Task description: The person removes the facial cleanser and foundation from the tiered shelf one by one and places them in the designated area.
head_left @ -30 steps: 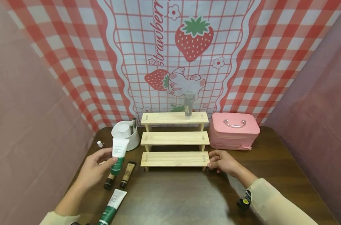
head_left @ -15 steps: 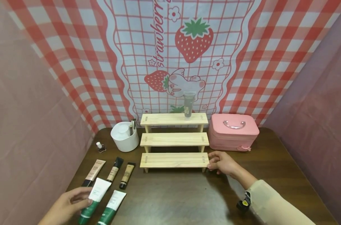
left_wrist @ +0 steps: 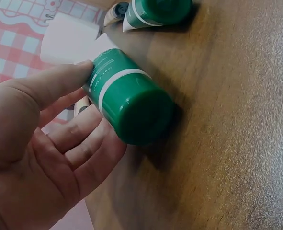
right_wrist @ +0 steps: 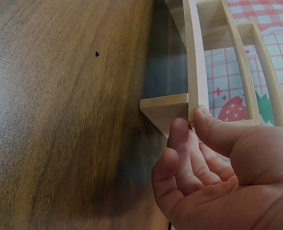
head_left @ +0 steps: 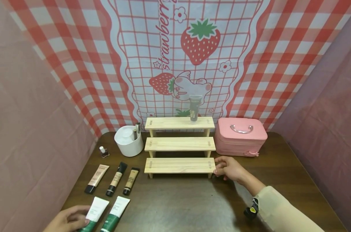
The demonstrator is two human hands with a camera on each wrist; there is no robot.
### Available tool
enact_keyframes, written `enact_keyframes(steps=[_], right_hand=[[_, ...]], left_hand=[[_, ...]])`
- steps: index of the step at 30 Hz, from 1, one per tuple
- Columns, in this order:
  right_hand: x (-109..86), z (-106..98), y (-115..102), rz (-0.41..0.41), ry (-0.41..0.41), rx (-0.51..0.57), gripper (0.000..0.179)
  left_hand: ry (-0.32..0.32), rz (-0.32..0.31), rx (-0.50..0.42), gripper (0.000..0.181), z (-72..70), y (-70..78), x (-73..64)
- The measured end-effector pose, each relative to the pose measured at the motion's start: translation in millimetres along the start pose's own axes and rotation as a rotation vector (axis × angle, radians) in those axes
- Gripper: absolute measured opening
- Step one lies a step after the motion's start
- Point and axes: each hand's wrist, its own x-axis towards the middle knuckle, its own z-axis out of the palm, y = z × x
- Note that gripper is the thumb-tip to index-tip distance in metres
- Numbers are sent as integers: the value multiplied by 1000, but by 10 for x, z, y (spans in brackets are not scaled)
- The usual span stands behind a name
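At the front left of the head view, my left hand (head_left: 69,219) pinches a green-and-white squeeze tube (head_left: 96,211) between thumb and fingers. In the left wrist view this tube (left_wrist: 131,98) lies low by the tabletop, its green cap toward the camera. A matching tube (head_left: 116,212) lies just to its right. My right hand (head_left: 229,168) grips the right end of the lowest step of a three-tier wooden display rack (head_left: 179,165), thumb on top in the right wrist view and fingertips below the board (right_wrist: 196,62). A clear-and-grey tube (head_left: 194,109) stands on the top tier.
Three slim cosmetic tubes, a BB cream tube (head_left: 96,178), a black-capped one (head_left: 116,179) and a gold one (head_left: 131,181), lie left. Behind them are a nail polish bottle (head_left: 104,151) and a white round organizer (head_left: 129,140). A pink case (head_left: 241,137) stands right of the rack.
My left hand has carried the green-and-white tube from near the white organizer down to the front left, beside the matching tube. My right hand stays on the rack.
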Motion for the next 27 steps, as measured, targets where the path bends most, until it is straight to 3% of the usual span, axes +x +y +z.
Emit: enact_keyframes(steps=[11,20,24,27], right_hand=[[1,-5,-7,4,-4,20,54],[0,-7,-2,-2,-7,33,55],[9,-9,10,-6,-7,38,55],[8,-7,7,-9,-10,36,55]], left_hand=[[16,41,73,62,-2,-13,87],[72,-23,117,72,38,2,112],[73,-5,126,68,30,6,95],[81,-17,185,60,16,37,85]])
